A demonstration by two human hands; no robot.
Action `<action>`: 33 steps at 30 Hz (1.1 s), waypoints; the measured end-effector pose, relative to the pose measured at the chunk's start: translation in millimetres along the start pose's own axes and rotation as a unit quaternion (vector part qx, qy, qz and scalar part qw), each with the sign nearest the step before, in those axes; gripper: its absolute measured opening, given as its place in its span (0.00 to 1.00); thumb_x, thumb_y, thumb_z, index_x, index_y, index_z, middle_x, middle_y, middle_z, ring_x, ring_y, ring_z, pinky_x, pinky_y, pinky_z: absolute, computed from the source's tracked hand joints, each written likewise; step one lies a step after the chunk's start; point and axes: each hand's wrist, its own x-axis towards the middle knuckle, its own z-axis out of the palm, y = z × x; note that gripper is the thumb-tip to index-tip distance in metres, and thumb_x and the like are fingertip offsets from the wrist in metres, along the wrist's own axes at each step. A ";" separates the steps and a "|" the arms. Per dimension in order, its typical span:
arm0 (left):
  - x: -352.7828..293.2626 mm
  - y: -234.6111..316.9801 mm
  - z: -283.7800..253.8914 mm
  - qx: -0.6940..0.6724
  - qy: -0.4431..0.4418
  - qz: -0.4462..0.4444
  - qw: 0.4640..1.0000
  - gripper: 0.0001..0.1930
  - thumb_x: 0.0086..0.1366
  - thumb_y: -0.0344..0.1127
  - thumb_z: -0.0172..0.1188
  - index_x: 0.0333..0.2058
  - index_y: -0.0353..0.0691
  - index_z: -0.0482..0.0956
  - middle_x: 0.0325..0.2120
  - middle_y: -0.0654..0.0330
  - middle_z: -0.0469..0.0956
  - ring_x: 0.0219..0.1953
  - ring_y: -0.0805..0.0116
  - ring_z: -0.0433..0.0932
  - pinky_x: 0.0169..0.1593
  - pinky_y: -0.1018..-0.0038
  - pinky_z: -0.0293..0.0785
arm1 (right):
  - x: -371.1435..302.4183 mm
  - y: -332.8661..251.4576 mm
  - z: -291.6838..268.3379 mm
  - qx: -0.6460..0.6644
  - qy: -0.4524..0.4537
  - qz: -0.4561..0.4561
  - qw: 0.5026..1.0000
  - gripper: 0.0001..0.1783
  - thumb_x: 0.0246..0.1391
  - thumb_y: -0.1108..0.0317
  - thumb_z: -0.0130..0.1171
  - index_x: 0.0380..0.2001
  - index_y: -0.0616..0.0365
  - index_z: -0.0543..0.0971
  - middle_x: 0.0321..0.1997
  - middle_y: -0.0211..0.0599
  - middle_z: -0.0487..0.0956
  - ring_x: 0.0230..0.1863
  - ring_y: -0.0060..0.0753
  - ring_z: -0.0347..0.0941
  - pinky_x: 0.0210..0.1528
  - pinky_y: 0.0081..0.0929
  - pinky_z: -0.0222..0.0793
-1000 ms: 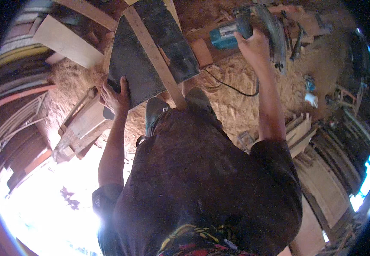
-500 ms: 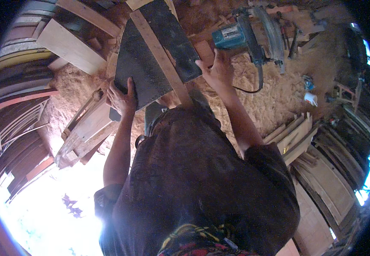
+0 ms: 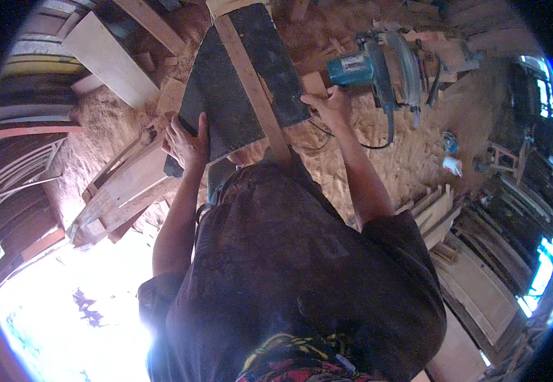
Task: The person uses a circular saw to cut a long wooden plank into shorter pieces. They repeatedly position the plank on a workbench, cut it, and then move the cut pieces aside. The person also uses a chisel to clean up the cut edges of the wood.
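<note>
A broad dark board (image 3: 225, 95) lies before my body, its near edge close to my waist. Lengthwise over it runs a narrow wooden strip (image 3: 251, 83) that ends by my shirt. My left hand (image 3: 188, 145) grips the board's near left edge, thumb uppermost and fingers along the outer side. At the near right corner, my right hand (image 3: 335, 113) holds the edge with its thumb toward the board and its fingers bent. What the fingers do underneath is hidden.
A teal circular power saw (image 3: 353, 69) with a black cord sits beyond my right hand. Pale planks (image 3: 111, 60) and stacked timber (image 3: 123, 191) lie to the left. More boards (image 3: 480, 280) lean at the right. Sawdust (image 3: 378, 172) covers the floor, with a white cup (image 3: 452, 165) on it.
The view has shifted slightly, so the board and saw appear a little farther right. Both hands stay at the board's edges; my right hand's fingers look more bent.
</note>
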 end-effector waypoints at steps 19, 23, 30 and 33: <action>-1.5 14.0 -13.9 -0.092 -0.023 -0.029 0.995 0.40 0.61 0.67 0.65 0.60 0.42 0.71 0.53 0.49 0.76 0.60 0.50 0.72 0.67 0.48 0.57 | -28.7 -164.9 59.8 0.299 -0.181 -0.212 0.913 0.27 0.57 0.54 0.74 0.52 0.58 0.77 0.37 0.30 0.81 0.36 0.26 0.79 0.37 0.25 0.73; -4.1 3.2 -5.4 -0.076 -0.016 -0.012 0.997 0.41 0.62 0.68 0.62 0.60 0.39 0.71 0.53 0.47 0.76 0.61 0.51 0.72 0.69 0.48 0.54 | -27.6 -96.4 51.3 -0.021 -0.173 -0.140 0.975 0.23 0.62 0.51 0.69 0.49 0.58 0.81 0.38 0.31 0.82 0.42 0.31 0.82 0.43 0.29 0.76; -1.0 7.9 -4.7 -0.062 -0.002 0.017 0.998 0.43 0.62 0.69 0.63 0.62 0.39 0.70 0.54 0.48 0.75 0.62 0.51 0.71 0.68 0.51 0.52 | -100.3 41.4 97.2 -0.072 -0.049 -0.094 0.992 0.32 0.53 0.41 0.72 0.43 0.62 0.83 0.30 0.39 0.85 0.33 0.40 0.84 0.39 0.39 0.78; 1.8 -6.8 0.2 -0.060 -0.023 0.027 0.998 0.44 0.62 0.70 0.62 0.63 0.38 0.69 0.56 0.48 0.75 0.63 0.51 0.71 0.69 0.52 0.51 | -106.3 40.0 99.9 0.053 -0.096 -0.056 0.992 0.30 0.53 0.45 0.73 0.43 0.63 0.83 0.33 0.43 0.86 0.35 0.40 0.85 0.40 0.38 0.78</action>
